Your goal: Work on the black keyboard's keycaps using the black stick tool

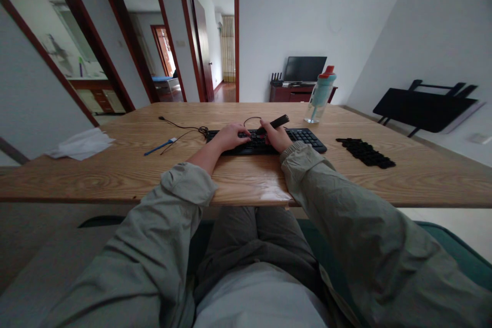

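While the near edge of the pale wood-grained bench [246, 179] lies bare before me, a cluster of small black pieces [365, 152] sits to the right, a slim blue stick [159, 147] to the left. Between them rests the long black plastic keyboard [309, 138]. The left hand [231, 137] bends over its keys; whether it pinches anything, I can't tell. The right hand [277, 138] grips a thick black cylindrical tool [280, 121]. Close key work seems underway, calling next for a steady keyboard. Beyond stands a clear, red-topped bottle [320, 95].
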Tool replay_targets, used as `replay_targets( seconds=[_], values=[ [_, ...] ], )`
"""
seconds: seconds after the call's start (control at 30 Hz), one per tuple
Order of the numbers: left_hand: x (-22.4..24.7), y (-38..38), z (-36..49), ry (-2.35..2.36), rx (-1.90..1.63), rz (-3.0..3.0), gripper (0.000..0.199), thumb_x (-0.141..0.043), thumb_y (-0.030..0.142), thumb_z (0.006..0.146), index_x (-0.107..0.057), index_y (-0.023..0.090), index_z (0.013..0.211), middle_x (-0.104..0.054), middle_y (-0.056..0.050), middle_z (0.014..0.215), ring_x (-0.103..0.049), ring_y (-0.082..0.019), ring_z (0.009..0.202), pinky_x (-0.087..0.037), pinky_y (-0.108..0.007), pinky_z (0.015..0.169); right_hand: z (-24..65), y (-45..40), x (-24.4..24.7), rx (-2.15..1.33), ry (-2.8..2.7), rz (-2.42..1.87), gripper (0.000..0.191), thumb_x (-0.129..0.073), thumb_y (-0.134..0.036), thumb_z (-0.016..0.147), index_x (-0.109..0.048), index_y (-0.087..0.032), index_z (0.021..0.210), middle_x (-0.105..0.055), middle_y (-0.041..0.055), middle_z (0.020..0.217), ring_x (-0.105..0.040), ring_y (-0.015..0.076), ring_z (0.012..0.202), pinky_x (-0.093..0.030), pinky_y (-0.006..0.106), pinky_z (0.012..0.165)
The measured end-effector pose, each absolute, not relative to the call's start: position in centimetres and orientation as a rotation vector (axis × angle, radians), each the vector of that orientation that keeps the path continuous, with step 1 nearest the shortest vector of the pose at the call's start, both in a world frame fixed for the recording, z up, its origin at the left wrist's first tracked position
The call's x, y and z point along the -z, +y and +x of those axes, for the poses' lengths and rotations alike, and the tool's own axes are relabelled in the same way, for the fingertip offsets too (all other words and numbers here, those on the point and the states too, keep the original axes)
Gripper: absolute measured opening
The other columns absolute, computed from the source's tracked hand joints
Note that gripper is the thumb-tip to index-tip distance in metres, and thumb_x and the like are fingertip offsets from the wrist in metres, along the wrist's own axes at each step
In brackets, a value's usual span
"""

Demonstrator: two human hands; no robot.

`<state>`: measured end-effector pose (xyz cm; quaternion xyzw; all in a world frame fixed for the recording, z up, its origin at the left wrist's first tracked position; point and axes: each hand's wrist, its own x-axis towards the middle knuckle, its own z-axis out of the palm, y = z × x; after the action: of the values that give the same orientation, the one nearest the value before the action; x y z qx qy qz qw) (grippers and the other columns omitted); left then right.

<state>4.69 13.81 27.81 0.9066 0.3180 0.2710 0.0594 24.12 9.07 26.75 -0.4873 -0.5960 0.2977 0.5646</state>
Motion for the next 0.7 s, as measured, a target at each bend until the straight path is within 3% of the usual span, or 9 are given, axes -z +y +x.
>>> replay_targets(
  seconds=[0.43,0.7],
  values=[
    [-27.49,13.89,4.55,1.062,-0.794,2.711,0.03,-0.068,0.033,0.079,-0.072,0.019,0.105,-0.073,-0.006,0.1,-0.064,-0.021,0.091,-0.05,-0.031,0.085,24.45,9.57,-26.21,-0.565,-1.47,-1.208,0.048,-0.056,-0.065,0.083,-0.057,-0.02,0.065,-0.056,0.0004,0.051,-0.045,0.0118,0.04,-0.036,0.027,0.039],
    [-27.76,13.44,4.91,1.074,-0.803,2.749,0.017,-0.065,0.029,0.081,-0.071,0.019,0.093,-0.071,-0.005,0.096,-0.062,-0.02,0.092,-0.049,-0.032,0.087,24.32,9.93,-26.06,-0.63,-1.373,-1.184,0.047,-0.061,-0.064,0.08,-0.057,-0.019,0.064,-0.055,-0.0001,0.048,-0.042,0.0091,0.036,-0.033,0.024,0.036]
  ],
)
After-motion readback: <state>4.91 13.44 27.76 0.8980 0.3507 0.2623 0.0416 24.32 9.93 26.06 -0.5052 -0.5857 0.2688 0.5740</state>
